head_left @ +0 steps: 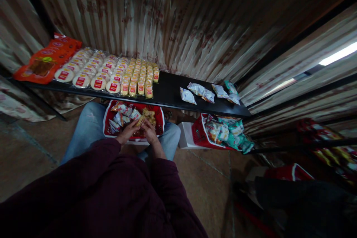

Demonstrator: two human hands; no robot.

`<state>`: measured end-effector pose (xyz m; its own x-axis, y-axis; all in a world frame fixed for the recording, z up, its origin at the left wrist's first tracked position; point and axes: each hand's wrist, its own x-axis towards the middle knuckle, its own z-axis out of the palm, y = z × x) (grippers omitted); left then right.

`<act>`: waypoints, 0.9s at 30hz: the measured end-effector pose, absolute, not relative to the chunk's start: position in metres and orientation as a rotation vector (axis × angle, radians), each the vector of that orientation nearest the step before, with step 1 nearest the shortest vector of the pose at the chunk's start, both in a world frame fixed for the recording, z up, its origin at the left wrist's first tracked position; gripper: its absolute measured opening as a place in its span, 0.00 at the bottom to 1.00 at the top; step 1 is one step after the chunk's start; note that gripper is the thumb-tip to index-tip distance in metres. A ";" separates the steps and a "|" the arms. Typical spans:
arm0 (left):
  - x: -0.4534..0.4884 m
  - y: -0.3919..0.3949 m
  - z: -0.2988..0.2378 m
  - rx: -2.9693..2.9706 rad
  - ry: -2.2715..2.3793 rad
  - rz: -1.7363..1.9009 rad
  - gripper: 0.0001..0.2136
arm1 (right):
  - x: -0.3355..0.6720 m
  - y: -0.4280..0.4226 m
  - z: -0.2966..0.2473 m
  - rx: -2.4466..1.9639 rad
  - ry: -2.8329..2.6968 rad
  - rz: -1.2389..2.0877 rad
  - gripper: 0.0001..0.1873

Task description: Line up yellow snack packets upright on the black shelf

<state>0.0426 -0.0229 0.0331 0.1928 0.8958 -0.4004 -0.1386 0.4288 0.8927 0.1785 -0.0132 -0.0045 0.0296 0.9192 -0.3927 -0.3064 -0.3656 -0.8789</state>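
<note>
Between my knees stands a red basket with a white rim [162,121], filled with white-and-red snack packets [135,114] and small yellow wrapped snacks [149,113]. Over its front part my left hand [127,132] comes in from the left, its fingers closed on a yellow wrapped snack [140,120]. My right hand [149,131] meets it from the other side, fingers bent around the same yellow snack or one touching it. The fingertips nearly meet, so how many pieces they hold is hidden.
A black shelf [170,91] ahead bears rows of round white wrapped cakes [98,83], yellow wrapped snacks [132,88], an orange bag [46,63] and several loose packets [187,96]. Right of my knee, another red basket [198,132] holds green and white packets beside a white box [186,136].
</note>
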 end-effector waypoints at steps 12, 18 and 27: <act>0.043 -0.028 0.032 0.807 1.097 0.864 0.33 | 0.181 -0.009 -0.015 -1.386 -0.796 1.449 0.23; 0.044 -0.024 0.023 0.812 1.097 0.865 0.28 | 0.177 -0.009 -0.009 -1.428 -0.758 1.425 0.25; 0.052 -0.017 0.005 1.212 1.415 0.869 0.20 | 0.183 -0.016 0.008 -1.442 -1.193 1.206 0.26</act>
<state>0.0523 -0.0172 0.0046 0.0435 0.9688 -0.2440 0.2210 0.2289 0.9480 0.1827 -0.0165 0.0083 0.0653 0.9880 -0.1397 0.1294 -0.1472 -0.9806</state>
